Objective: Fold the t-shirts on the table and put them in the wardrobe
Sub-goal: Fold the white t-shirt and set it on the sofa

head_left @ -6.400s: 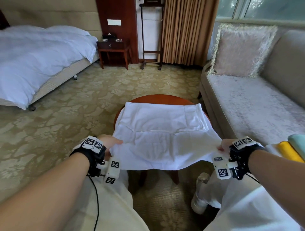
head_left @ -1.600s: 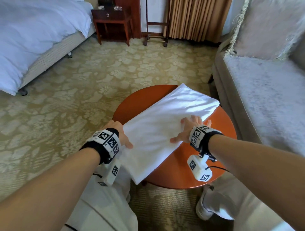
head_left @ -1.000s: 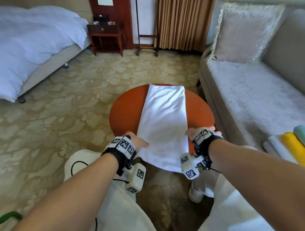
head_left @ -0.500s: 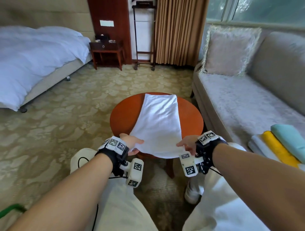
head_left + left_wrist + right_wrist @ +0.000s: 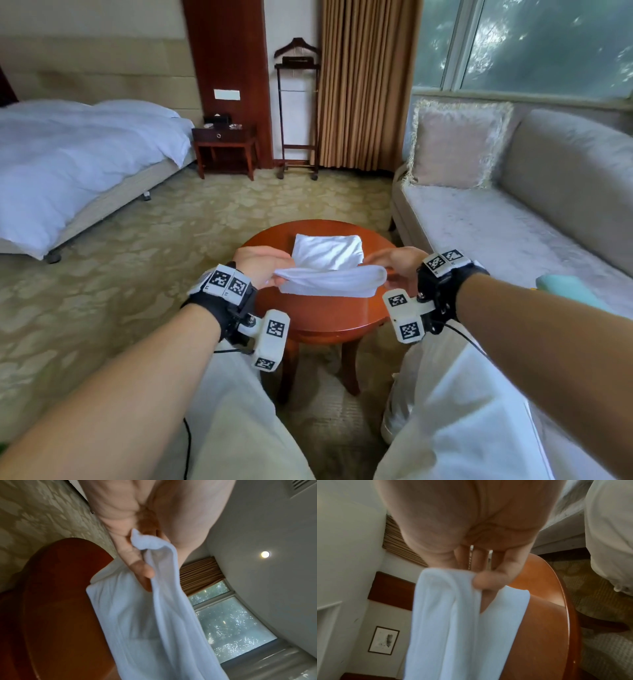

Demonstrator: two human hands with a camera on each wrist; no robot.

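Observation:
A white t-shirt (image 5: 329, 265), folded into a narrow strip, lies on the round wooden table (image 5: 322, 318). Its near end is lifted off the table and doubled back toward the far end. My left hand (image 5: 265, 270) pinches the left corner of that lifted end between thumb and fingers; the left wrist view shows the t-shirt (image 5: 150, 608) held against the left hand (image 5: 142, 566). My right hand (image 5: 394, 270) pinches the right corner; in the right wrist view its thumb (image 5: 489, 580) presses the layered t-shirt (image 5: 450, 615) edge over the table (image 5: 547, 622).
A grey sofa (image 5: 513, 233) with a fringed cushion (image 5: 455, 144) stands to the right; a folded teal garment (image 5: 568, 289) lies on its near end. A bed (image 5: 68, 164) is at the left, a nightstand (image 5: 224, 147) and a valet stand (image 5: 297, 113) at the back. My knees are just below the table.
The shirt went from a wide spread to a narrow strip turned lengthwise. Since half a second ago both hands have lifted its near end and carried it toward the far end.

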